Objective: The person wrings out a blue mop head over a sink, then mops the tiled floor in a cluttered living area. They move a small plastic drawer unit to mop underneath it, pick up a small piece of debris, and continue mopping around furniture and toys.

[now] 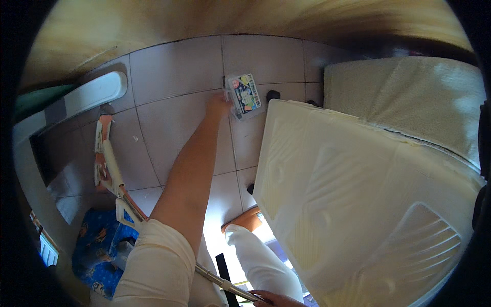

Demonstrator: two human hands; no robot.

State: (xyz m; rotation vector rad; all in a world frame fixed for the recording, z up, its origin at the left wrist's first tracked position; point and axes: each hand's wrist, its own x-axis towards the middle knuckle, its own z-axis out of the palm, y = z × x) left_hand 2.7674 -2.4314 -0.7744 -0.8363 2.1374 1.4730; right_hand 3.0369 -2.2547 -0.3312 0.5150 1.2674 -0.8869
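Observation:
My left hand (219,103) is stretched far forward, low over the tiled floor. Its fingers close at the left edge of a clear plastic case (245,94) that has a colourful printed insert; the fingertips are partly hidden. At the bottom edge, my right hand (278,298) grips the metal pole (215,277) of a mop. The pole passes behind my left sleeve to the mop's orange and white lever mechanism (105,157), at left. Grey material (106,109) shows at the mop's far end.
A large cream plastic box-like unit (330,184), with black casters (272,94), fills the right side. Behind it stands a beige cloth-covered piece (399,92). A white rounded board (96,90) lies at left, above a blue patterned fabric item (96,245). A marbled panel (230,17) bounds the far side.

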